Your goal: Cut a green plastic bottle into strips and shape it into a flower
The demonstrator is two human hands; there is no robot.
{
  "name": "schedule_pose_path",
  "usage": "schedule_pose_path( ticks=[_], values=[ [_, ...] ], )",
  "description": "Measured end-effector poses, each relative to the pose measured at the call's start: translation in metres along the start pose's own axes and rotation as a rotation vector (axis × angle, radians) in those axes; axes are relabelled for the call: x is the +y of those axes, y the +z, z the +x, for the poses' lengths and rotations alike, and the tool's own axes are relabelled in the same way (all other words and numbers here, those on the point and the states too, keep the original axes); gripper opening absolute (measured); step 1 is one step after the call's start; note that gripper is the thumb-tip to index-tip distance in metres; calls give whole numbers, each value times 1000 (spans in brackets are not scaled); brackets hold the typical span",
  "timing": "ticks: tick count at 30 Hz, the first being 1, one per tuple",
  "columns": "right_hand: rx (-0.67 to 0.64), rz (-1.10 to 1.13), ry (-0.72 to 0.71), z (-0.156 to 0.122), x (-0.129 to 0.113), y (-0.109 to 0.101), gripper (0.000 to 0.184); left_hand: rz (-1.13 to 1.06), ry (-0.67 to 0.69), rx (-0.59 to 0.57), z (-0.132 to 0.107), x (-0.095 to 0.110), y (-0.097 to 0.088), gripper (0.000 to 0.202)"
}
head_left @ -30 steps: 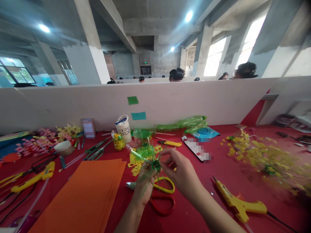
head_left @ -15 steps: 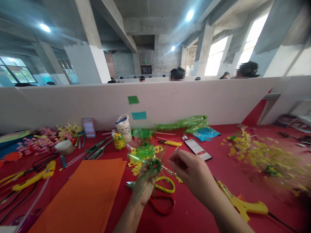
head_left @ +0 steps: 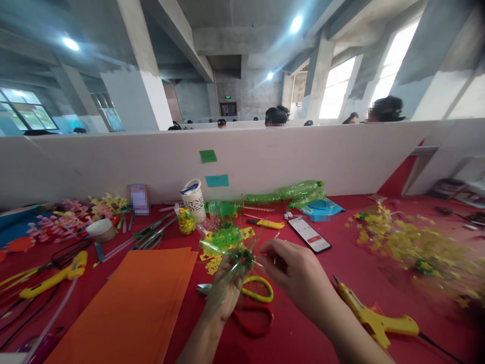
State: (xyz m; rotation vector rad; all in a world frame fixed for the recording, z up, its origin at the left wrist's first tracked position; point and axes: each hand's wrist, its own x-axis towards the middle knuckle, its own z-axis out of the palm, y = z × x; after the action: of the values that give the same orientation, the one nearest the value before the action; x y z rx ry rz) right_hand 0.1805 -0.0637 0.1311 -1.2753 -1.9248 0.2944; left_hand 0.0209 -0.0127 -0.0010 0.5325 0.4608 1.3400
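My left hand is closed around a cut green plastic bottle piece, whose thin clear strips spread outward like spokes from a dark green middle. Fingers bent together, my right hand is at the piece's right side and seems to pinch one strip; the fingertips are partly hidden. Beneath the left wrist lie scissors with one yellow and one red handle loop. Just behind the hands are yellow star cut-outs and another green bottle part.
Orange paper sheets lie at left, near a yellow glue gun. Another yellow glue gun rests at right, before yellow star sprays. Behind are a phone, a yellow cutter knife, green bottles and a white cup.
My right hand has moved slightly left and down, closer to the middle of the bottle piece. My left hand stays almost where it was, still holding it.
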Motion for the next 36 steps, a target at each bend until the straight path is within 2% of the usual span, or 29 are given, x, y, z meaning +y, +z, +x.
schedule_pose_path(
  ticks=[4, 8, 11, 16, 23, 26, 30, 33, 36],
  values=[
    [76, 3, -2, 3, 4, -10, 8, 2, -22, 10, 0, 1, 1, 47],
    [135, -34, 29, 5, 9, -18, 8, 4, -47, 21, -3, 5, 9, 53],
    [114, -17, 31, 6, 10, -16, 7, 8, -51, 42, -4, 6, 13, 56],
    [-7, 55, -2, 5, 10, -8, 11, 11, -66, 27, -2, 4, 11, 48],
    [34, 63, -24, 4, 9, -13, 11, -8, -76, 22, -2, 2, 6, 47],
    [14, 52, -19, 5, 10, -8, 9, -16, -57, 23, 0, 2, -1, 41],
    [13, 24, -36, 5, 11, 1, 7, -39, -32, 93, 7, 6, -9, 32],
    [42, -17, -44, 8, 14, -5, 11, -27, -11, 138, 12, 13, -11, 25],
    [76, -92, 24, 11, 25, -19, 17, -4, 27, 152, 15, 18, -10, 23]
  ],
)
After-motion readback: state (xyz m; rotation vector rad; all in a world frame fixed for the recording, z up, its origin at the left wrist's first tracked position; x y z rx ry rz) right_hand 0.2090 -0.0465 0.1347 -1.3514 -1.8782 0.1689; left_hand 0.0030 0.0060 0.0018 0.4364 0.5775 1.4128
